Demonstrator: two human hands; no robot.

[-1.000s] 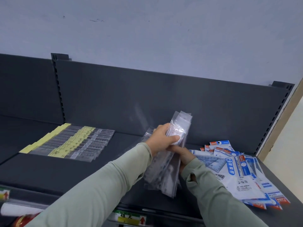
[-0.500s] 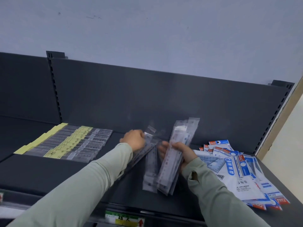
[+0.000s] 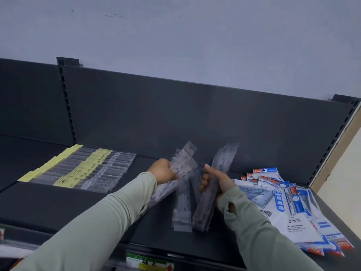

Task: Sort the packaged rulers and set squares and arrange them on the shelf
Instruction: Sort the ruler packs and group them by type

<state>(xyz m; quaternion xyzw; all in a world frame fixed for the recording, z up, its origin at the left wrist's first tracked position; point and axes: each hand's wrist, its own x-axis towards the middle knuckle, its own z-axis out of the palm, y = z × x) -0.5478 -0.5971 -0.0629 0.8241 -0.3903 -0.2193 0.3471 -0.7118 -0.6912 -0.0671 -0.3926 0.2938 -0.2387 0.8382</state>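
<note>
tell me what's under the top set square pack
More set square packs, blue and red edges fanning out from under the top pack, on the shelf. How many are fully covered cannot be seen.

1. My left hand [image 3: 163,171], at centre frame, curls round a few ruler packs [image 3: 185,158].
2. My right hand [image 3: 219,180], just right of it, grips a ruler bundle [image 3: 203,210].
3. Both sleeved forearms reach in from the lower edge.
</note>
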